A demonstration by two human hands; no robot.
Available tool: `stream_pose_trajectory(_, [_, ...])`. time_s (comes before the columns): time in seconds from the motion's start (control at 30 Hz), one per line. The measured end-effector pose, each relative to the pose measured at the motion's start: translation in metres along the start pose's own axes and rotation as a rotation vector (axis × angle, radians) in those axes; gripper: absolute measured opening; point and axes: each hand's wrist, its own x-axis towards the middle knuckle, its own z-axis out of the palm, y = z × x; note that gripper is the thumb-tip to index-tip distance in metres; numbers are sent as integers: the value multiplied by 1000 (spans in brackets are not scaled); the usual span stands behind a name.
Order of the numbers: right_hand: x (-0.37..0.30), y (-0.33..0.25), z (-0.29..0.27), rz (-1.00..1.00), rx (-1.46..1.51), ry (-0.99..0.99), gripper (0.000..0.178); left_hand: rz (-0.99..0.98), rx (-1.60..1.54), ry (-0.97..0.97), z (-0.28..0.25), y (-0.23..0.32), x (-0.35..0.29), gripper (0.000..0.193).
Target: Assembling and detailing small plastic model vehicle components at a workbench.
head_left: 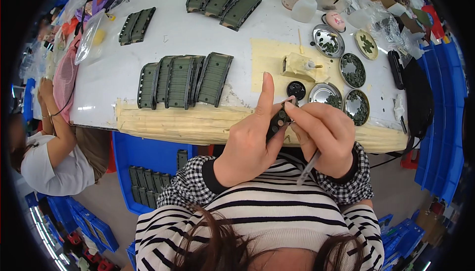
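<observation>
In front of my chest, my left hand (247,145) holds a small dark housing (278,122) with round spots on its face, its index finger pointing up. My right hand (324,135) is closed, fingertips against the top of that housing. A slim grey tool (308,168) sticks out below the right palm; its tip is hidden by the fingers. Just beyond the hands sits a small black round dish (296,90). Metal dishes of small dark green pieces (352,70) stand to the right of it.
Green camouflage-edged panels lie in groups (170,82) on the white table (106,85). A tape-wrapped block (299,68) stands on yellowed paper. Below left is a blue bin (123,147) holding similar dark parts. A co-worker (62,159) sits at the left. Blue crates (440,122) stack at right.
</observation>
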Motion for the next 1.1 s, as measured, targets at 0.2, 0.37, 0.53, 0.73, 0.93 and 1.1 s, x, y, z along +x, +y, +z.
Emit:
stream_pose_trajectory(0.2, [1,2,-16,395,177,169,25,-26,-151,71,6,-8,-2,67])
stream_pose_trajectory(0.37, [-3,20,-22,445,103,248,20,-204,-527,-17,6,-9,-1,61])
stream_pose_trajectory(0.53, [0,10,-19,393,200,118,27,-564,-1153,-138,-3,-2,4,60])
stream_pose_trajectory(0.73, [-2,9,-6,238,134,86,31,-391,-889,-76,3,-4,-1,58])
stream_pose_trajectory(0.93, [-3,10,-6,114,21,79,30,-297,-726,-53,9,-9,-9,55])
stream_pose_trajectory(1.1, [-8,10,-4,96,26,97,34,-200,-672,-48,12,-18,-10,55])
